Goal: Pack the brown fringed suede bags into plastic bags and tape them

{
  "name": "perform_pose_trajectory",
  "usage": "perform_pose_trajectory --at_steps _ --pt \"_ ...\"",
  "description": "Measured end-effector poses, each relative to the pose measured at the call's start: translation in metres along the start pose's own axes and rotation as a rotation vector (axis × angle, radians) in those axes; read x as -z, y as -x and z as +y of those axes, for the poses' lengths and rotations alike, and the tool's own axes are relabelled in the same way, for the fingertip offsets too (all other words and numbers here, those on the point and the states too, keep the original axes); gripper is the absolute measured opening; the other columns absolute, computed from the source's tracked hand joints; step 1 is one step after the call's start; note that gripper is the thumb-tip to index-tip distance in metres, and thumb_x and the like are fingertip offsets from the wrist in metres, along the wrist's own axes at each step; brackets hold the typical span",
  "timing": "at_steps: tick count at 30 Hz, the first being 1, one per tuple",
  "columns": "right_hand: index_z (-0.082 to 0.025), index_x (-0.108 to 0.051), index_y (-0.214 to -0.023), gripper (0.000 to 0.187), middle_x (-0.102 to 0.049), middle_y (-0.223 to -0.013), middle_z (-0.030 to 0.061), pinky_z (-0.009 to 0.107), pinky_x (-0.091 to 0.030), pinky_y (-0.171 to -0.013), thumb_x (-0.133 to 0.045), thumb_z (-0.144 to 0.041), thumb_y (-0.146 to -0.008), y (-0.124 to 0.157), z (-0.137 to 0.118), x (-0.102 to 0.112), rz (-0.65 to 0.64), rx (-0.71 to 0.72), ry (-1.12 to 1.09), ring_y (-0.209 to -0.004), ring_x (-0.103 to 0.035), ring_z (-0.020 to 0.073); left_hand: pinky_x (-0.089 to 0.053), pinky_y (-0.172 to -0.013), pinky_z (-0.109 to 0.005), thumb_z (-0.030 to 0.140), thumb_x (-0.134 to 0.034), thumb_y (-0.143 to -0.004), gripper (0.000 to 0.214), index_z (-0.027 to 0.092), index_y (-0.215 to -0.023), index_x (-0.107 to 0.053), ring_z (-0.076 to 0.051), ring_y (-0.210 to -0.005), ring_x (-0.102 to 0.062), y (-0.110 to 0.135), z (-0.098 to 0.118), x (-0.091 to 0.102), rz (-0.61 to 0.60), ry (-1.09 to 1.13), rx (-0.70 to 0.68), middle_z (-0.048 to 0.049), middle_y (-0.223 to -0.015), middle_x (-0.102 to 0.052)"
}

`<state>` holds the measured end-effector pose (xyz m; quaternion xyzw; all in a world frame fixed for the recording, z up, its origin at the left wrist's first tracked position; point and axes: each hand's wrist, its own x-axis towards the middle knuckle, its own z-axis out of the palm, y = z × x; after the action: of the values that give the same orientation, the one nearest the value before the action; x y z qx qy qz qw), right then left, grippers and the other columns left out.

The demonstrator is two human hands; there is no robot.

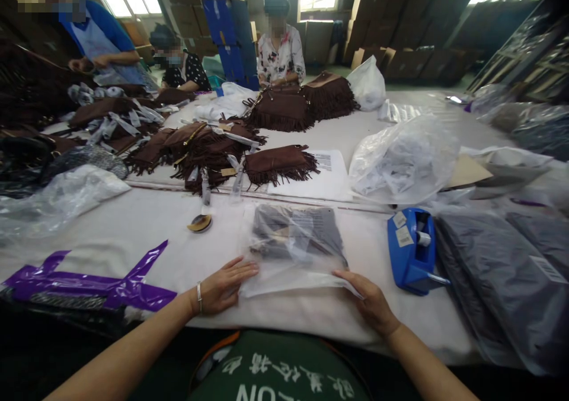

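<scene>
A clear plastic bag (284, 282) lies flat on the table in front of me, with a dark, flat item (297, 232) inside it. What that item is, I cannot make out through the film. My left hand (226, 283) rests at the bag's near left corner, its fingers stretched out and touching the film. At the near right corner, my right hand (371, 299) pinches the bag's open edge between thumb and fingers. The edge is slightly lifted there. A blue tape dispenser (411, 255) stands to the right of the bag.
Filled dark plastic packs (502, 276) lie at the right. Purple tape (93, 285) crosses a bundle at the left, near a small round object (200, 223). Brown fringed bags (280, 164) spread beyond, with a stuffed plastic sack (400, 161). Several people (280, 51) work across the table.
</scene>
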<state>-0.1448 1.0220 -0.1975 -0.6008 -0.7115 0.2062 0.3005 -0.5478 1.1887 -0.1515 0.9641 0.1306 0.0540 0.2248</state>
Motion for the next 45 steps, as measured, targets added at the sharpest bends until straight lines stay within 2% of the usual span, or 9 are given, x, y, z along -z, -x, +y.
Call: perform_pose_trajectory --at_steps 5,9,14,20,24,28,35,42,45 --pt "-0.023 -0.06 -0.114 0.033 -0.064 -0.115 0.0038 0.041 -0.045 -0.097 -0.041 -0.035 -0.09 0.003 0.001 -0.012 0.113 -0.099 0.024 -0.107 -0.059 0.0213 -0.015 -0.113 -0.051 0.029 -0.045 -0.078 0.069 0.017 -0.142 -0.024 -0.025 -0.135 -0.028 0.002 0.004 -0.003 0.058 -0.014 0.042 -0.0094 -0.143 -0.037" --pt "-0.02 -0.064 -0.106 0.033 -0.068 -0.106 0.005 0.034 -0.048 -0.09 -0.04 -0.037 -0.091 0.0 0.002 -0.016 0.203 -0.089 0.133 -0.099 -0.063 0.0196 -0.039 -0.101 -0.038 0.027 -0.04 -0.087 0.04 0.016 -0.125 -0.048 -0.02 -0.115 -0.053 -0.01 -0.004 -0.021 0.303 0.028 0.061 -0.0111 -0.12 -0.059" --pt "-0.019 -0.064 -0.096 0.037 -0.069 -0.078 0.0046 0.028 -0.047 -0.066 -0.034 -0.04 -0.094 -0.003 -0.014 -0.023 0.231 -0.18 0.204 -0.068 -0.065 0.017 -0.047 -0.06 -0.023 0.031 -0.036 -0.093 0.024 0.018 -0.091 -0.057 -0.013 -0.061 -0.06 -0.014 -0.005 -0.044 0.632 0.001 0.589 -0.001 -0.068 -0.062" --pt "-0.023 -0.059 -0.088 0.037 -0.065 -0.067 0.0021 0.027 -0.032 -0.05 -0.03 -0.045 -0.094 -0.014 -0.044 -0.029 0.146 -0.447 0.359 -0.058 -0.06 0.018 -0.039 -0.053 -0.026 0.039 -0.038 -0.092 0.028 0.019 -0.081 -0.055 -0.017 -0.053 -0.055 -0.017 0.001 -0.028 0.45 -0.21 0.971 0.0004 -0.058 -0.056" --pt "-0.023 -0.058 -0.089 0.04 -0.063 -0.062 0.0031 0.027 -0.022 -0.047 -0.026 -0.047 -0.095 -0.021 -0.05 -0.028 0.045 -0.505 0.513 -0.052 -0.057 0.0177 -0.043 -0.083 -0.037 0.03 -0.045 -0.09 0.021 0.018 -0.103 -0.057 -0.024 -0.094 -0.057 -0.046 0.016 0.003 0.515 -0.343 0.724 -0.008 -0.088 -0.063" --pt "-0.024 -0.059 -0.084 0.039 -0.062 -0.061 0.0025 0.027 -0.022 -0.048 -0.028 -0.047 -0.094 -0.026 -0.046 -0.025 0.068 -0.516 0.432 -0.051 -0.053 0.0166 -0.034 -0.101 -0.043 0.032 -0.053 -0.087 0.021 0.02 -0.103 -0.058 -0.026 -0.12 -0.042 -0.091 0.037 -0.001 0.462 -0.203 0.352 -0.0079 -0.111 -0.057" --pt "-0.023 -0.054 -0.06 0.04 -0.053 -0.047 -0.0027 0.026 -0.033 -0.049 -0.049 -0.055 -0.083 -0.017 -0.033 0.001 0.402 -0.659 -0.082 -0.044 -0.048 0.0137 -0.04 -0.093 -0.042 0.029 -0.054 -0.085 0.013 0.018 -0.078 -0.057 -0.023 -0.106 -0.049 -0.114 0.033 -0.031 0.518 -0.078 0.338 -0.0071 -0.102 -0.058" --pt "-0.014 -0.057 -0.106 0.05 -0.064 -0.076 0.0055 0.027 -0.045 -0.059 -0.033 -0.054 -0.089 0.041 -0.009 0.078 0.911 -0.773 0.001 -0.066 -0.058 0.0172 -0.041 -0.092 -0.042 0.034 -0.056 -0.084 0.017 0.019 -0.076 -0.057 -0.024 -0.103 -0.051 -0.117 0.021 -0.033 0.577 -0.112 0.261 -0.0076 -0.1 -0.059" --pt "-0.013 -0.062 -0.103 0.052 -0.066 -0.093 0.0106 0.03 -0.047 -0.069 -0.034 -0.053 -0.087 0.044 0.011 0.107 0.983 -0.761 -0.007 -0.083 -0.06 0.0212 -0.041 -0.09 -0.042 0.035 -0.057 -0.083 0.017 0.019 -0.077 -0.057 -0.024 -0.102 -0.052 -0.117 0.022 -0.034 0.591 -0.131 0.257 -0.0075 -0.1 -0.059"
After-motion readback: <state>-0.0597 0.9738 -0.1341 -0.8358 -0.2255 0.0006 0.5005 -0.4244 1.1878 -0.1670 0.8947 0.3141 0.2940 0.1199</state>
